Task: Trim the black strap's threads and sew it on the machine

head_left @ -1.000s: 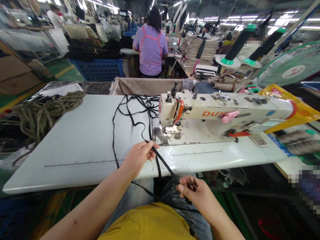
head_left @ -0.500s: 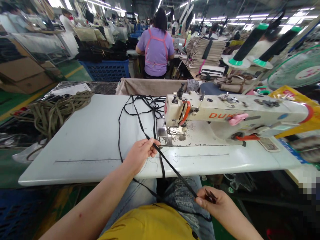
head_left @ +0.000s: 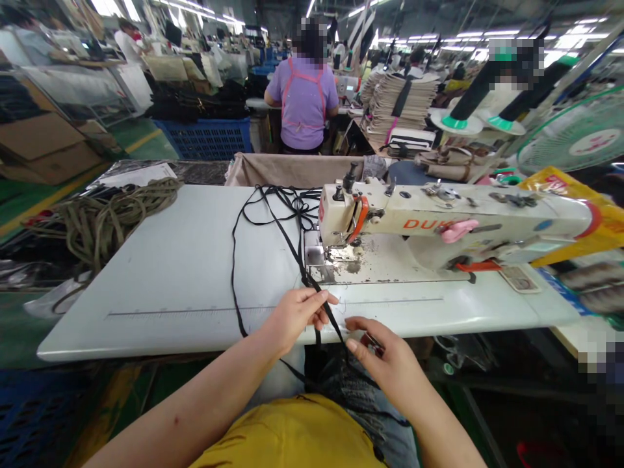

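My left hand pinches a narrow black strap between thumb and fingers, just above the front edge of the white sewing table. The strap runs back to a loose heap of loops beside the sewing machine, and its other end drops toward my lap. Close by on the right is my right hand, thumb and forefinger parted around the hanging strap. Tucked in its curled fingers is a small dark pointed tool, apparently thread snips, mostly hidden now.
Olive straps lie heaped at the table's left end. Behind the table stands a beige fabric-lined bin, and beyond it sits a person in a purple shirt. Thread cones and a green fan are at the right.
My right hand has let go of the strap lower down and moved up and left, near my left hand. My left hand has shifted right and toward me, still pinching the strap.
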`<state>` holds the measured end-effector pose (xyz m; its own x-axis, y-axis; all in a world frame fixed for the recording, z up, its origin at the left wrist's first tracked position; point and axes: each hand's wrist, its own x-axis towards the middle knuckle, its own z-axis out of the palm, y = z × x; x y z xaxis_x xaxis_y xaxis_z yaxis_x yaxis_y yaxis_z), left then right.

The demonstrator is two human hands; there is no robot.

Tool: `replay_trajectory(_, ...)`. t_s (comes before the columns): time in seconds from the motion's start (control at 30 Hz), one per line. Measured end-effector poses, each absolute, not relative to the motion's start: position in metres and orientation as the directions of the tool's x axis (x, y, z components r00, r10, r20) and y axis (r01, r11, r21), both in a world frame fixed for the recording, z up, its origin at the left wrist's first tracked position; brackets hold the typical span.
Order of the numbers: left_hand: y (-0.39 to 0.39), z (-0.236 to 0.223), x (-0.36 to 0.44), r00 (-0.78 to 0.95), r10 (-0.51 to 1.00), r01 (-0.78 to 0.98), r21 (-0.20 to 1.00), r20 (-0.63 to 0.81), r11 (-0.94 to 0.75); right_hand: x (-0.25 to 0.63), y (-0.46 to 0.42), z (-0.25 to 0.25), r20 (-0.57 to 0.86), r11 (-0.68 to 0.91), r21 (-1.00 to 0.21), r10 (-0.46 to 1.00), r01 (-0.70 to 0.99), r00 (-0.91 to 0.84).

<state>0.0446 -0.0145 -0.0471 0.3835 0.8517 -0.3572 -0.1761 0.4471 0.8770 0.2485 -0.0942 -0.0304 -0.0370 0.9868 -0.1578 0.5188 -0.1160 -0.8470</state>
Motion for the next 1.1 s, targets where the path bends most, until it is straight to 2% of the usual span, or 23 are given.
replay_trajectory(0.13, -0.015, -0.047, 0.045, 0.429, 0.83, -0.132, 0.885, -0.356, 0.448, 0.229, -0.084, -0.036, -0.206, -0.159, -0.899, 0.976, 0.408, -0.072)
replay_trajectory(0.3, -0.009, -0.047, 0.039, 0.33, 0.887, -0.139, 0.913, -0.322, 0.383, 0.235, -0.087, -0.045, -0.276, -0.227, -0.92, 0.954, 0.32, -0.117)
replay_trajectory(0.77, 0.007, -0.047, 0.034, 0.234, 0.933, -0.097, 0.949, -0.272, 0.301, 0.279, -0.119, -0.058, -0.351, -0.239, -0.861, 0.918, 0.449, -0.184)
replay_trajectory(1.1, 0.01, -0.044, 0.036, 0.199, 0.949, -0.158, 0.948, -0.244, 0.277, 0.297, -0.127, -0.051, -0.412, -0.217, -0.783, 0.883, 0.583, -0.223)
